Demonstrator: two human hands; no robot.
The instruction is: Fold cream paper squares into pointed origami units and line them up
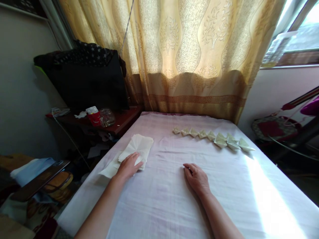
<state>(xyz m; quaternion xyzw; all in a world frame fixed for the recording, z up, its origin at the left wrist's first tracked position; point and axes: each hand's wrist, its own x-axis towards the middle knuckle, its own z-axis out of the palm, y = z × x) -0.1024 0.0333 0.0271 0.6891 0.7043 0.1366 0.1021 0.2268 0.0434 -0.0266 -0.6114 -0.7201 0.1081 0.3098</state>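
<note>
My left hand (129, 165) lies flat with fingers stretched out on a fanned stack of white paper sheets (139, 146) at the left side of the white cloth-covered table (174, 199). My right hand (196, 177) rests on the cloth near the middle, fingers curled loosely under, nothing visible in them. A row of several folded pale paper boats (214, 137) runs across the far right part of the table, apart from both hands.
A dark side table (119, 121) at the left holds a red cup (94, 118), a glass jar (107, 117) and a black bag (87, 79). A yellow patterned curtain (179, 56) hangs behind. Cluttered chairs stand at the left and right. Bright sunlight falls on the table's right side.
</note>
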